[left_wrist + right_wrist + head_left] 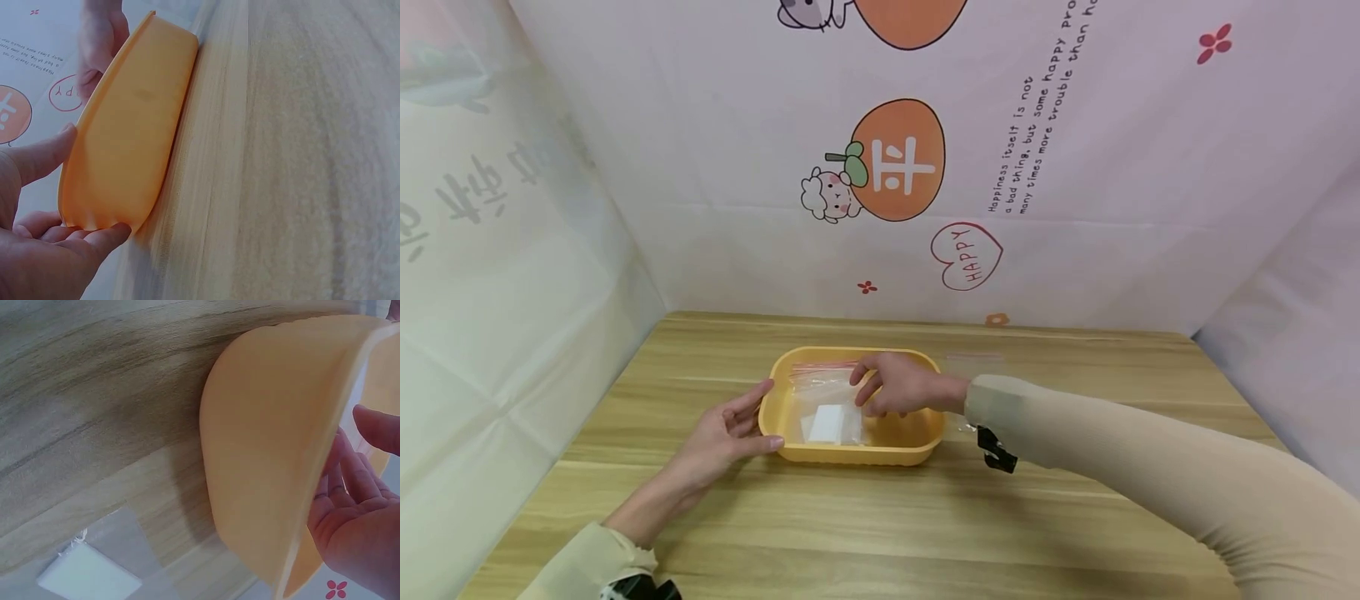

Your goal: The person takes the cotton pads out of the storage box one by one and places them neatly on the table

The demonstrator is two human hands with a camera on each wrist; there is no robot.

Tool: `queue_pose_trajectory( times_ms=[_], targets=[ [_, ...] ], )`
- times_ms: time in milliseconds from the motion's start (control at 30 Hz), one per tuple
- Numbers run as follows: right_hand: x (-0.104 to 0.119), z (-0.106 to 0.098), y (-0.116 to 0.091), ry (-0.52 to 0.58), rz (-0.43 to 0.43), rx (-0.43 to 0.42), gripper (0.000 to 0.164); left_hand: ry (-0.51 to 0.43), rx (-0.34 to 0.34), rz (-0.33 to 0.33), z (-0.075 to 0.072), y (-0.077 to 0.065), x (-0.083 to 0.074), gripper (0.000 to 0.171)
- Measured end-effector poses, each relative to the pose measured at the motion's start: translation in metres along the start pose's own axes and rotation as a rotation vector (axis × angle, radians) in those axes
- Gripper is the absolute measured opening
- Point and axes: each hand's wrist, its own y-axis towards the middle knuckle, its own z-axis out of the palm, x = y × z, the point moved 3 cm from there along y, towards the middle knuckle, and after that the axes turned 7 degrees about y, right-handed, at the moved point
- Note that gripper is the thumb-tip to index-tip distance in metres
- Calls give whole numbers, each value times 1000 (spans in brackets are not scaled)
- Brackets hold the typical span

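Note:
A yellow plastic basin (857, 455) stands on the wooden table. My left hand (722, 437) holds its left end, thumb at the near rim and fingers round the outside wall, as the left wrist view shows up close. Inside the basin lie clear zip bags (823, 382) with red seal lines and a flat white piece (827, 422). My right hand (902, 385) reaches over the right rim into the basin, fingertips close to the bags. In the right wrist view its thumb (378, 428) stands apart from the loosely bent fingers, with nothing seen between them.
Right of the basin, partly under my right forearm, a clear zip bag (128, 534) with a white rectangular piece (87, 575) lies on the table (850, 517). A printed white cloth (737, 167) hangs behind the table and along its sides.

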Motion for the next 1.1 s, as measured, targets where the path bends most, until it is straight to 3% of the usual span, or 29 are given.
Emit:
queue_pose_trajectory(
  times_ms=[400,767,1100],
  targets=[
    [0,0,6,45,2,-18,43,-9,3,12,0,0,-1,98],
    [6,15,14,316,-63,-47,48,-13,7,8,0,1,3,97],
    [15,33,23,383,-67,16,71,-14,17,9,1,2,2,97]
  ],
)
